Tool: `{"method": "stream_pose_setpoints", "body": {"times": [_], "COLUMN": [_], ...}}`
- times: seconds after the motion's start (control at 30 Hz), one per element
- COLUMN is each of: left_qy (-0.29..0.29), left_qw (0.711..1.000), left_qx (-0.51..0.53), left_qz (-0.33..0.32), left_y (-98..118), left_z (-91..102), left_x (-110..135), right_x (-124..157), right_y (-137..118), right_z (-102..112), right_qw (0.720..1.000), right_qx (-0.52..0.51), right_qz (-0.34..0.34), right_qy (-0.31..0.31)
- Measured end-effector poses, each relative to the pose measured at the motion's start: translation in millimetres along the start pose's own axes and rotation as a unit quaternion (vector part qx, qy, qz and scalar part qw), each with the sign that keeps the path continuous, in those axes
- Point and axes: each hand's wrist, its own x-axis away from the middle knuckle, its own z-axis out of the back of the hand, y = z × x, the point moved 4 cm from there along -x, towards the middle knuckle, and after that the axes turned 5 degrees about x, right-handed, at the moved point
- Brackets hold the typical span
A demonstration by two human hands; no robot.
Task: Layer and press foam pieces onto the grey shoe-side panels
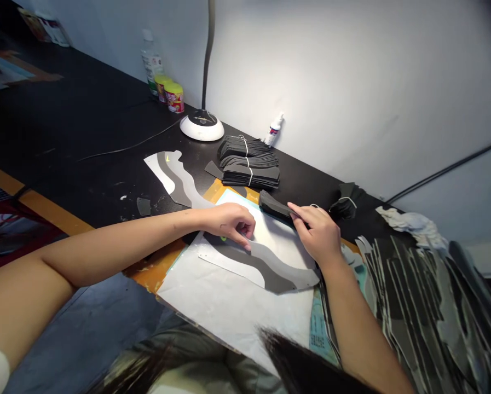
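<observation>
A long wavy panel in white, dark grey and light grey (265,272) lies on white paper across my lap-side board. My left hand (231,221) rests over its upper edge with curled fingers, the thumb tip touching the panel; whatever may be inside those fingers is hidden. To the right, my right hand (319,232) grips the near end of a small stack of dark grey strips (276,208), thumb and index finger on top of it. A similar wavy panel (173,178) lies beyond my left forearm on the black table.
Banded bundles of dark strips (249,161) sit behind the paper (232,303), near a lamp base (202,126) and a small white bottle (273,130). Another banded bundle (346,201), a white cloth (413,225) and many stacked grey panels (417,295) are at right.
</observation>
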Motion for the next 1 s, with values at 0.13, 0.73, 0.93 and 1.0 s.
{"method": "stream_pose_setpoints", "body": {"times": [0.13,0.73,0.93,1.0], "left_qy": [-0.022,0.043,0.156,0.155], "left_qw": [0.994,0.988,0.93,0.884], "left_qx": [0.083,0.089,0.304,0.402], "left_qz": [0.068,0.119,0.132,0.18], "left_y": [1.1,12.0,1.4,-1.9], "left_z": [6.6,-3.0,21.6,26.4], "left_x": [4.4,1.6,-0.3,1.2], "right_x": [-1.1,-15.7,-16.4,-11.4], "right_y": [-1.2,10.9,-28.9,-43.8], "right_z": [3.1,38.4,46.2,43.6], "right_qw": [1.0,0.996,0.995,0.992], "right_qx": [0.014,-0.037,-0.085,-0.104], "right_qz": [-0.014,-0.066,-0.036,-0.033], "right_qy": [-0.019,0.045,-0.024,-0.058]}}
